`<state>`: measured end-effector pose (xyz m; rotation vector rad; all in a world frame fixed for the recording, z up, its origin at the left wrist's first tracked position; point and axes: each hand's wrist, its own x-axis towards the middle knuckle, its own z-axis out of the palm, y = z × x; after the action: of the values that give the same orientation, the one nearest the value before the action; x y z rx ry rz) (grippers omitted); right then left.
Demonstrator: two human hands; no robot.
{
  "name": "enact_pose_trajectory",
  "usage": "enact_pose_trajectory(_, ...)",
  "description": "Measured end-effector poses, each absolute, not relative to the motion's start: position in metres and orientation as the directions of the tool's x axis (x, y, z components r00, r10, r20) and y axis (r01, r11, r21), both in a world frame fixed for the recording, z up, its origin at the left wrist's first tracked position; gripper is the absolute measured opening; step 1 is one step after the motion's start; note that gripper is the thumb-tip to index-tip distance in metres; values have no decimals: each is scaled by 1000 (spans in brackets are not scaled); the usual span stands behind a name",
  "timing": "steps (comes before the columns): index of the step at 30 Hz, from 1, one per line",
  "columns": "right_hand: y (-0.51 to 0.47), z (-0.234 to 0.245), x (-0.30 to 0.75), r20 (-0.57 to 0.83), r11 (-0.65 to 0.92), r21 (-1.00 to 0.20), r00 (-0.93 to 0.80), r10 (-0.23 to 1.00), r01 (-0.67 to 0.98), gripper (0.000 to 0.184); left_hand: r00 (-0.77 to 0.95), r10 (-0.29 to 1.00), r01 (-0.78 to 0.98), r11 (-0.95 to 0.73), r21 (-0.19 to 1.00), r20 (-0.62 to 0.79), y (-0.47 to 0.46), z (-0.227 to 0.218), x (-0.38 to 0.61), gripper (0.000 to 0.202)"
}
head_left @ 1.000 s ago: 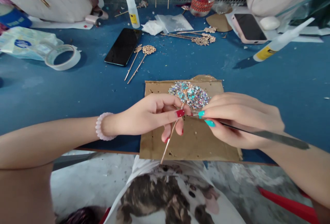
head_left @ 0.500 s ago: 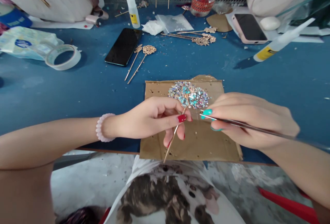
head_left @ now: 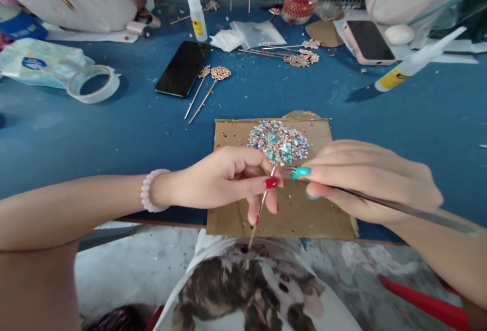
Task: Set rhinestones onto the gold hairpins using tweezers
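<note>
My left hand [head_left: 228, 178], with red nails and a pink bead bracelet, pinches the thin stem of a gold hairpin [head_left: 262, 204]. Its head carries turquoise stones and sits over a pile of iridescent gems [head_left: 281, 140] on a brown cardboard sheet [head_left: 297, 209]. My right hand [head_left: 365, 178], with teal nails, is closed round metal tweezers [head_left: 399, 208]. The tweezer tip points left, close to the hairpin's head.
Blue table [head_left: 114, 128] with a black phone [head_left: 182, 68], two bare gold hairpins [head_left: 207, 87], more hairpins [head_left: 297, 54], a tape roll [head_left: 93, 83], glue bottles [head_left: 197, 11] [head_left: 414, 62], a pink phone [head_left: 367, 41], white bags at back.
The left hand has shifted the hairpin slightly down and right, its head tilting over the gem pile. The right hand's tweezers moved back in towards the head.
</note>
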<state>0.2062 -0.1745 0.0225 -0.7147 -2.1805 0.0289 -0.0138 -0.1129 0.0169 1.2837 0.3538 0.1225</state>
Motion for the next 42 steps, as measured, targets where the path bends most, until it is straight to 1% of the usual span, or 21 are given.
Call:
enact_pose_trajectory(4,-177,28,204,667,825,-182,-549,504,536,3,941,274,124,274,954,-201,-113,15,-14,9)
enact_pose_trajectory(7,-177,30,203,670,821,-134,-560,487,555,3,941,267,139,256,956,-209,-113,14,-14,8)
enact_pose_trajectory(13,-177,30,202,690,815,-121,-542,479,566,5,937,274,146,252,957,-215,-114,14,-13,7)
enact_pose_trajectory(20,-178,31,200,701,809,-139,-520,488,572,5,942,262,148,236,960,-209,-114,14,-13,7)
enact_pose_trajectory(25,-178,30,200,698,800,-129,-519,493,586,6,945,260,137,234,963,-198,-114,12,-14,5)
enact_pose_trajectory(29,-178,29,199,700,796,-156,-503,507,585,5,948,254,135,219,966,-190,-114,11,-15,5)
enact_pose_trajectory(33,-179,27,199,710,796,-185,-481,514,576,5,954,241,140,175,975,-181,-113,11,-15,5)
enact_pose_trajectory(42,-181,27,199,685,786,-229,-479,549,574,6,963,221,149,49,988,-156,-114,11,-17,9)
